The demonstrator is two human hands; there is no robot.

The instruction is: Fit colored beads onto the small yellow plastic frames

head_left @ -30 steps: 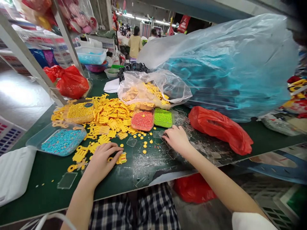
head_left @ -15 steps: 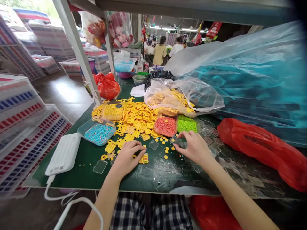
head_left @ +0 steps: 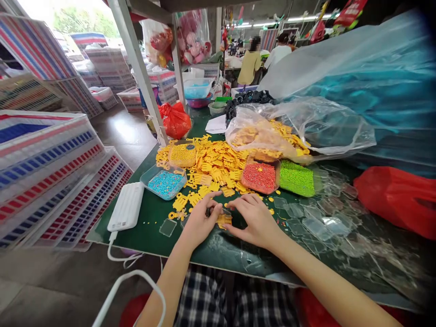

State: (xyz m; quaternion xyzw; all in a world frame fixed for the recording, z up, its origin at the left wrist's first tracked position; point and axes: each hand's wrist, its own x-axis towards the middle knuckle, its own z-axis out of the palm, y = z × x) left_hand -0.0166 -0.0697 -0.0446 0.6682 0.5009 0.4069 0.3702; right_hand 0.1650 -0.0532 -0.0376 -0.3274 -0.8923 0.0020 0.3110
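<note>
- Head view: green table (head_left: 153, 236), supporting everything below.
- Yellow pile (head_left: 218, 159), spreading beyond both hands.
- Right hand (head_left: 257, 220), reaching the yellow piece (head_left: 224, 220) between them; whether it's gripping, I can't tell.
- Left hand (head_left: 200, 222), curling beside that piece; grip equally unclear.
- Red-bead tray (head_left: 260, 190), standing beside green-bead tray (head_left: 317, 181).

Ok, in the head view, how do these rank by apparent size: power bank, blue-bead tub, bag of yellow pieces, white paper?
Largest: bag of yellow pieces
Middle: power bank and blue-bead tub, too alike to rank
Smallest: white paper
</note>
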